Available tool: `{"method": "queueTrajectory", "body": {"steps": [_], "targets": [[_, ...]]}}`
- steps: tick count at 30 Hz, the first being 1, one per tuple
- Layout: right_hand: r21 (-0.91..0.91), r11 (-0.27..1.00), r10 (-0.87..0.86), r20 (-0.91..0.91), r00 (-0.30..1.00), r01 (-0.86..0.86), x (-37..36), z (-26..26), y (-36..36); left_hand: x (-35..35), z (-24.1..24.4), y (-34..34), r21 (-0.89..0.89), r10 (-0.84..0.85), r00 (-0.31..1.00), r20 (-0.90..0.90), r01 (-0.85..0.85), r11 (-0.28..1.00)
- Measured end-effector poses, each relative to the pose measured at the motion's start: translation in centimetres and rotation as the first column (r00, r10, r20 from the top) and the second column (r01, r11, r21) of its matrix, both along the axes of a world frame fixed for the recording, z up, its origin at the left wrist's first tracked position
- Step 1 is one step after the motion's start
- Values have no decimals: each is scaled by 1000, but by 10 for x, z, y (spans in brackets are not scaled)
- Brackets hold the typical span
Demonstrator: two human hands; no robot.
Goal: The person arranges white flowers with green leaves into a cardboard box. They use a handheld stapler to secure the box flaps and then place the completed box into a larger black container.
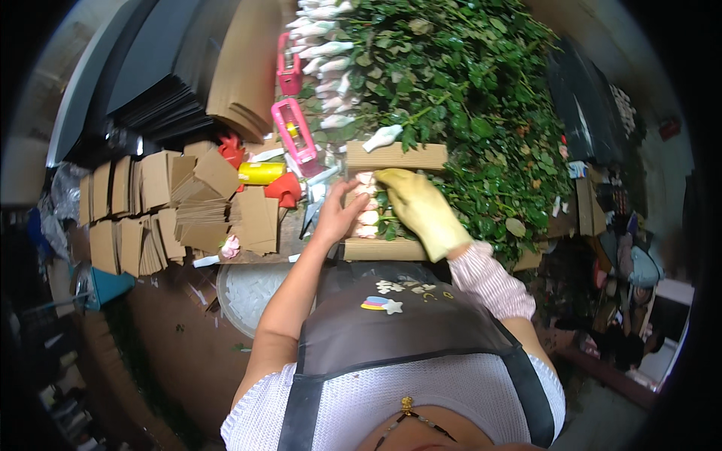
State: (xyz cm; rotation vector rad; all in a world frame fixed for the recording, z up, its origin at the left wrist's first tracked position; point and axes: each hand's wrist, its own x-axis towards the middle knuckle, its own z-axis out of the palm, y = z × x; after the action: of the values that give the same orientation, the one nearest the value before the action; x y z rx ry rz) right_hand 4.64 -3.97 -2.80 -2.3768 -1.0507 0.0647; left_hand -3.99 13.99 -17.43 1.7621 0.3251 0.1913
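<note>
Pale pink rose heads [368, 217] lie in a row on a corrugated cardboard wrapper [386, 249], whose ribbed edges show above and below them. At the row's upper end, my bare left hand [337, 213] has a rose head between thumb and fingers. My right hand [420, 211], in a yellow glove, reaches over the stems from the right, its fingertips at the same upper roses. The glove hides whatever is under its palm. One rose in a white mesh sleeve [383, 138] rests across the wrapper's far edge.
Leafy rose stems [462, 84] heap up at the back right, with white-sleeved heads [333, 65] along their left side. Pink tape dispensers [296, 135], a yellow roll [261, 173] and stacked cardboard pieces [203, 214] lie leftward. A tub of white pieces [248, 296] stands below the table edge.
</note>
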Motion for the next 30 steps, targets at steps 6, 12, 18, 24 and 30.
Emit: {"method": "queueTrajectory", "body": {"steps": [6, 12, 18, 24, 30], "targets": [[157, 934, -286, -208, 935, 321, -34, 43, -39, -78, -2, 108, 881, 512, 859, -7, -237, 410], [124, 953, -252, -180, 951, 276, -42, 28, -54, -86, 7, 144, 629, 513, 814, -273, -252, 736], [257, 902, -65, -713, 699, 346, -48, 39, -48, -47, 100, 77, 469, 366, 920, 138, -386, 794], [283, 821, 42, -896, 443, 495, -26, 9, -26, -36, 126, -9, 294, -161, 982, 100, 126, 947], [-18, 930, -145, -935, 322, 366, 5, -12, -39, -19, 106, 29, 319, -49, 996, 68, 25, 947]]}}
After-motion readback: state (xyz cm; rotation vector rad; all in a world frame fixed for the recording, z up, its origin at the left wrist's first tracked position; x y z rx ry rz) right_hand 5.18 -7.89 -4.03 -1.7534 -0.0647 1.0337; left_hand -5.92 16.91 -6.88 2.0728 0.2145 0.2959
